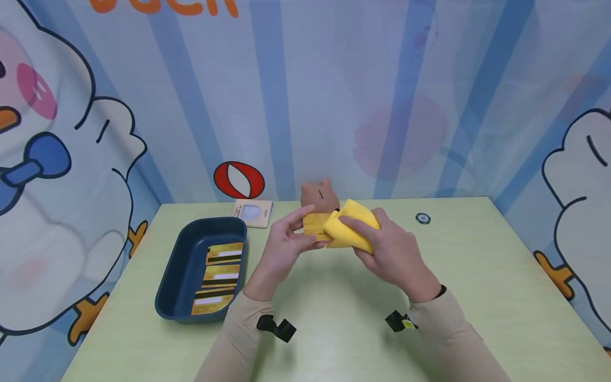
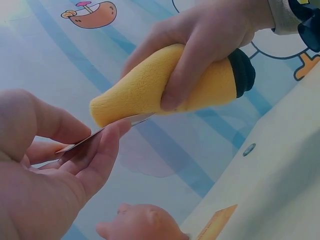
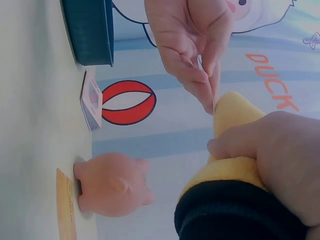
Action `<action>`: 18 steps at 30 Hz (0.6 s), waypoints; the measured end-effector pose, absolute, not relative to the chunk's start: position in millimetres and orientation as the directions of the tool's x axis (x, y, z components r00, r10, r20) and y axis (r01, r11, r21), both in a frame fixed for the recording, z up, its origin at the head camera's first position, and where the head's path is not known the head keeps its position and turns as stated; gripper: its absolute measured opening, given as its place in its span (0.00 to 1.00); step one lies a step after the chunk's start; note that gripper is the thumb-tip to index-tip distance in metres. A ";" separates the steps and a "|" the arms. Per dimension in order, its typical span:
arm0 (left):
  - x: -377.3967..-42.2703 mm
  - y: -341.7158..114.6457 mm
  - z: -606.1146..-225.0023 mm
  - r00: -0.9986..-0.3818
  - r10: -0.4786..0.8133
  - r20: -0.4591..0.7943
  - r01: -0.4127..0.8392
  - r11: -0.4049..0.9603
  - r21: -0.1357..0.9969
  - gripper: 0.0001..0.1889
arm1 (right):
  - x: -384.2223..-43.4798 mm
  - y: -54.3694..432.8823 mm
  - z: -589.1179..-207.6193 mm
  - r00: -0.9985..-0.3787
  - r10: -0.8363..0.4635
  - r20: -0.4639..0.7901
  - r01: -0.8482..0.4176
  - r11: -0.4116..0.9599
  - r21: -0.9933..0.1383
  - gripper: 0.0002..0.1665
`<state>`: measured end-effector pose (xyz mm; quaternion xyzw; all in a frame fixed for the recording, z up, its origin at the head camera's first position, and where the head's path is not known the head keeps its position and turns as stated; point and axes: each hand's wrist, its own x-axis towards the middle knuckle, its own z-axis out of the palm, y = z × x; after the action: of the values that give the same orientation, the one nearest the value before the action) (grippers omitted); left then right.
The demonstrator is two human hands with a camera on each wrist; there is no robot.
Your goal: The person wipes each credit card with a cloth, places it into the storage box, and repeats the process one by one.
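Note:
Between the thumb and fingers of my left hand is a thin gold card, lifted off the table. My right hand grips a bunched, fluffy yellow cloth and holds it against the card's right part, which it covers. In the left wrist view the cloth has a dark end. Another gold card lies on the table beside a pink piggy bank; in the head view the hands and cloth hide most of it.
A dark blue tray on the left holds several gold cards. Behind it lies a pale flat card-like item. A small round chip is at the back right. A printed curtain hangs behind the table.

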<state>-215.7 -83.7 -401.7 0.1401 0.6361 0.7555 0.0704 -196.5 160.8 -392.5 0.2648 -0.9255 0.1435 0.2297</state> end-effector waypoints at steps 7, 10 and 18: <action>-214.6 -85.1 -398.1 -0.953 0.276 0.122 0.072 -0.184 0.980 0.33 | -198.4 165.8 -389.2 -0.766 -0.412 0.493 -0.541 0.828 -0.148 0.33; -214.9 -85.5 -397.6 -0.953 0.275 0.125 0.075 -0.183 0.980 0.33 | -199.3 167.5 -388.1 -0.766 -0.409 0.496 -0.537 0.832 -0.144 0.33; -213.6 -84.6 -396.7 -0.960 0.260 0.107 0.061 -0.179 0.982 0.34 | -200.2 171.0 -387.5 -0.783 -0.386 0.489 -0.510 0.847 -0.149 0.33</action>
<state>-213.6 -84.6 -396.7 0.1260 0.6374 0.7574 0.0655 -200.2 171.0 -387.5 0.2398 -0.9340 0.1378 0.2261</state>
